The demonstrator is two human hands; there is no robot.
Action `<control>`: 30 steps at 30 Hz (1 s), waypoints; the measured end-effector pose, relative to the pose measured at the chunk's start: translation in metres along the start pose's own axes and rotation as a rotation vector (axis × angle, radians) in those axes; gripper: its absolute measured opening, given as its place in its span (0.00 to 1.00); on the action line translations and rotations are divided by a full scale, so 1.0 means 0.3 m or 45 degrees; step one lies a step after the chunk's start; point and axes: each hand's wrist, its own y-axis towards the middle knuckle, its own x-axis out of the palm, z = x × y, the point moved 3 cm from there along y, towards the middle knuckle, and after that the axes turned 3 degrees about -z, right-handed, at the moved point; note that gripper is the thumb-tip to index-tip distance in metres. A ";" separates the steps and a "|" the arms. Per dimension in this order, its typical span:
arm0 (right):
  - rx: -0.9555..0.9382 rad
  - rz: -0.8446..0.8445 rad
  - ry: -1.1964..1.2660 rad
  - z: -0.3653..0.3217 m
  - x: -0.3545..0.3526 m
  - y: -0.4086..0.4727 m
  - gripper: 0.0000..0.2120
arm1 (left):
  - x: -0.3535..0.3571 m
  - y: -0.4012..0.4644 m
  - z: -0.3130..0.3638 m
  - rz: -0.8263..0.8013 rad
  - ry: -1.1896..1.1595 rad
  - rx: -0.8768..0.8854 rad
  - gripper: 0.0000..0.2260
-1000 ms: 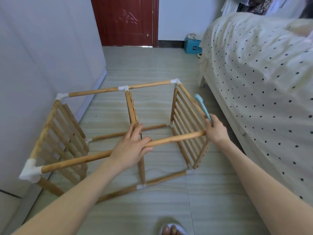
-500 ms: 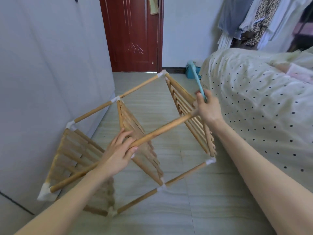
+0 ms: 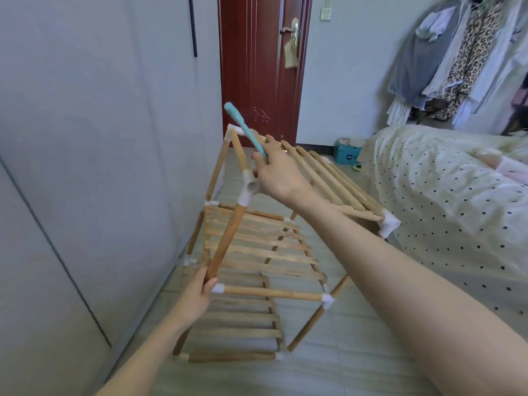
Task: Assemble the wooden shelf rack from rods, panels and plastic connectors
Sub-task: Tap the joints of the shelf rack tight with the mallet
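The wooden shelf rack (image 3: 257, 247) stands tilted on the floor between the wardrobe and the bed, with slatted panels at three levels joined by white plastic connectors (image 3: 328, 300). My left hand (image 3: 197, 292) grips the lower end of a front upright rod (image 3: 225, 241). My right hand (image 3: 278, 172) is at the rack's top front corner, beside a white connector (image 3: 248, 187), and holds a slim teal tool handle (image 3: 245, 128) that points up and to the left. The top slatted panel (image 3: 323, 178) runs back from that hand.
A white wardrobe (image 3: 85, 167) is close on the left. A bed with a dotted cover (image 3: 445, 201) fills the right. A dark red door (image 3: 257, 67) is straight behind, a teal box (image 3: 347, 154) lies by it, and clothes (image 3: 463, 58) hang at top right.
The rack has been swung from lying on its side to nearly upright. My right hand rose with the top corner. My left hand slid down to the lower end of the rod.
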 end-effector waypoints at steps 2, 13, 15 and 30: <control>-0.110 -0.064 -0.064 -0.052 0.066 -0.025 0.17 | -0.031 -0.018 -0.021 -0.016 -0.020 -0.056 0.14; -0.207 -0.218 -0.275 0.041 0.242 -0.138 0.13 | -0.172 -0.152 -0.152 0.212 -0.201 -0.157 0.07; -0.201 -0.218 -0.280 0.039 0.238 -0.144 0.13 | -0.173 -0.153 -0.150 0.190 -0.224 -0.140 0.06; -0.220 -0.048 0.183 -0.082 0.166 -0.286 0.11 | -0.308 -0.194 0.033 0.359 -0.240 0.070 0.05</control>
